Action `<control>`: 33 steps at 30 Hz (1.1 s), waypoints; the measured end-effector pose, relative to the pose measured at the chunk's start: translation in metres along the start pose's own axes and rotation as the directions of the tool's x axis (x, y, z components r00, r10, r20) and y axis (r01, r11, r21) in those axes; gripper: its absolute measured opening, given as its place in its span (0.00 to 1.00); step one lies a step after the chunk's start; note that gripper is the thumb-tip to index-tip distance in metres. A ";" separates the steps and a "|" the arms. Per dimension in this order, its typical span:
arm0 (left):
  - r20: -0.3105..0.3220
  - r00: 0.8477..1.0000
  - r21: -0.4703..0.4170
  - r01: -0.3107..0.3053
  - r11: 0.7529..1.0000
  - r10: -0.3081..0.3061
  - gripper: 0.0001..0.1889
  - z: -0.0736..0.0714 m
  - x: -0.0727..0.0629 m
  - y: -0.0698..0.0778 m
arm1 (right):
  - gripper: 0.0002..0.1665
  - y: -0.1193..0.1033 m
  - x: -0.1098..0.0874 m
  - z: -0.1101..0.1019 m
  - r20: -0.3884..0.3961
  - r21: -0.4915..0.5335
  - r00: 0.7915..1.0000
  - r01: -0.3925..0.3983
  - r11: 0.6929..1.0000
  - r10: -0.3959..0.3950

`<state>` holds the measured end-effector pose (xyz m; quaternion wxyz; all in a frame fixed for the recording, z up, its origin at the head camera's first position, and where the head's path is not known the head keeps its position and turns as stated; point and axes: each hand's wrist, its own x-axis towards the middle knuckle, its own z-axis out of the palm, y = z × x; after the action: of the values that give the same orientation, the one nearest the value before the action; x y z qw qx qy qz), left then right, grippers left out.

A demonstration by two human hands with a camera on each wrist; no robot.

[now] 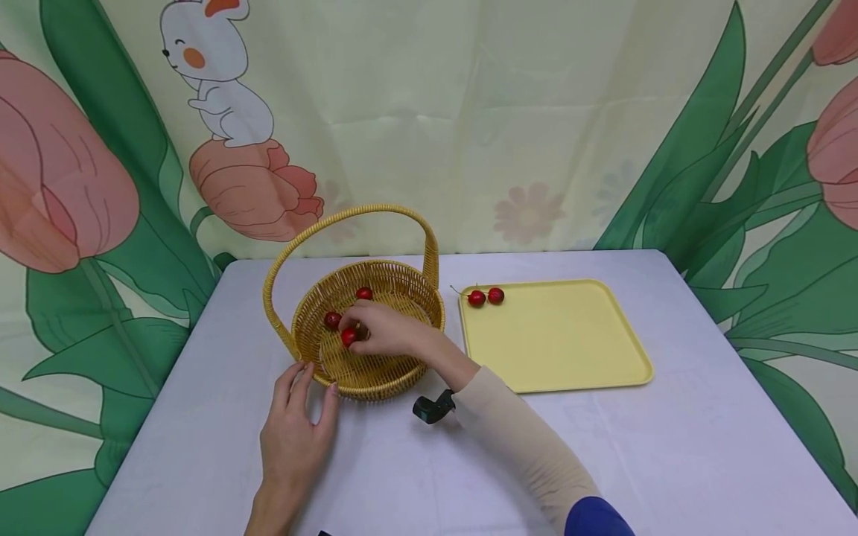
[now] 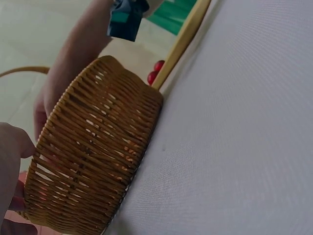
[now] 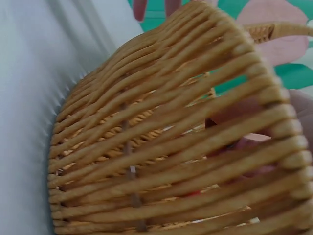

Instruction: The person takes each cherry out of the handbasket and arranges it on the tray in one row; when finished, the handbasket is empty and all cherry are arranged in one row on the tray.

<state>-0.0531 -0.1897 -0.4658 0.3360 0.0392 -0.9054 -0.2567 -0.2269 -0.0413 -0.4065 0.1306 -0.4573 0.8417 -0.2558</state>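
A round wicker basket (image 1: 385, 391) with a tall arched handle holds several red cherries. Inside it, my right hand (image 1: 385, 329) reaches down and pinches a cherry (image 1: 349, 336) between thumb and fingers. Close by lie a second cherry (image 1: 331, 320) and another cherry (image 1: 364, 293) farther back. My left hand (image 1: 295, 424) rests its fingertips on the basket's near left rim, thumb apart from the fingers. In the right wrist view, the woven wall (image 3: 161, 137) partly hides the right hand's fingers.
Right of the basket lies a pale yellow tray (image 1: 556, 339) with two stemmed cherries (image 1: 495, 295) at its back left corner. A black wrist camera (image 1: 433, 407) sticks out beside the right cuff. Behind the white-covered table hangs a printed curtain (image 1: 415, 134).
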 end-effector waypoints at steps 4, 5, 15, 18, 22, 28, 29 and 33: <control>-0.003 1.000 0.000 -0.011 1.000 0.011 0.26 0.000 0.000 0.001 | 0.22 -0.001 -0.006 -0.007 -0.025 0.015 1.000 0.016 1.000 -0.016; -0.002 1.000 0.000 -0.013 1.000 0.013 0.26 0.000 0.000 0.001 | 0.21 -0.001 -0.008 -0.009 -0.031 0.017 0.999 0.019 1.000 -0.019; 0.001 1.000 0.000 -0.006 1.000 0.006 0.26 0.000 0.000 0.001 | 0.21 0.000 -0.028 -0.026 -0.096 0.022 0.995 0.007 1.000 -0.005; 0.000 1.000 0.000 -0.006 1.000 0.006 0.26 0.000 0.000 0.000 | 0.20 0.004 -0.034 -0.031 -0.137 0.023 0.991 0.000 1.000 0.003; -0.007 1.000 -0.006 -0.013 1.000 0.013 0.26 0.001 0.000 -0.001 | 0.19 0.010 -0.044 -0.039 -0.190 0.030 0.982 0.000 1.000 0.006; 0.009 1.000 -0.006 0.006 1.000 -0.005 0.26 0.001 -0.001 -0.001 | 0.19 0.022 -0.061 -0.048 -0.224 0.126 0.974 0.008 0.992 0.020; 0.012 1.000 -0.006 0.010 1.000 -0.010 0.26 0.001 -0.001 -0.001 | 0.19 0.024 -0.063 -0.049 -0.230 0.140 0.973 0.007 0.990 0.026; 0.015 1.000 -0.010 0.017 1.000 -0.017 0.26 0.000 -0.001 0.000 | 0.18 0.033 -0.074 -0.053 -0.255 0.172 0.966 -0.004 0.985 0.049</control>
<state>-0.0527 -0.1894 -0.4666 0.3271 0.0433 -0.9062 -0.2646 -0.2336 0.0520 -0.3810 0.0621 -0.3959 0.8326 -0.3824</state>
